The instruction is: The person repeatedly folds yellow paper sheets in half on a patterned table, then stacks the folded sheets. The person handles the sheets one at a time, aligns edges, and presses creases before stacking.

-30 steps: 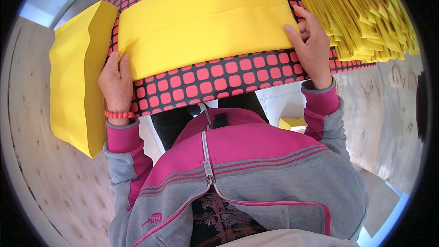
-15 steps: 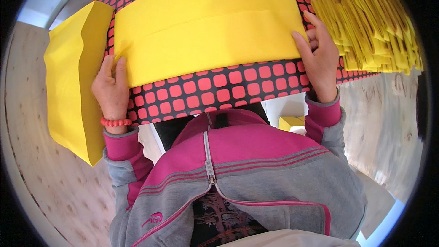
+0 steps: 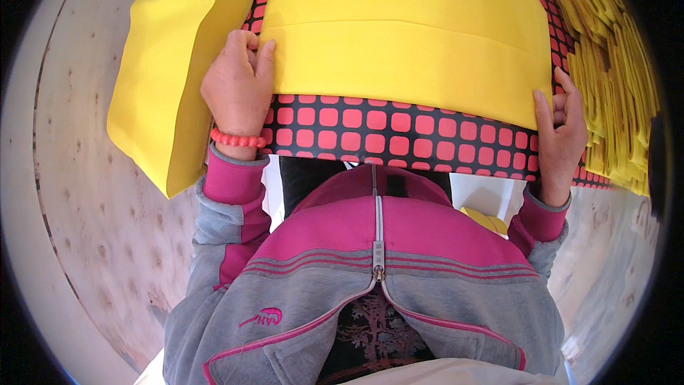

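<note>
A folded piece of yellow fabric (image 3: 406,43) lies flat in front of me, with a crease running across its upper part. At its left edge my left hand (image 3: 239,85), wearing a red bead bracelet (image 3: 239,140), is closed, the fingers curled and the thumb against the edge. My right hand (image 3: 561,125) rests beside the lower right corner with its thumb along the edge. The index finger there is raised apart and the other fingers are bent, partly hidden.
Under the fabric is a black table cover with red squares (image 3: 354,120). A large yellow folded piece (image 3: 160,64) hangs over the left side. Several yellow folded pieces (image 3: 613,85) are piled at the right. Another yellow item (image 3: 484,221) shows below the table.
The whole view has shifted, so the table appears further right. The lifted flap at the fabric's lower left corner now lies flat, and the left hand is higher along the left edge.
</note>
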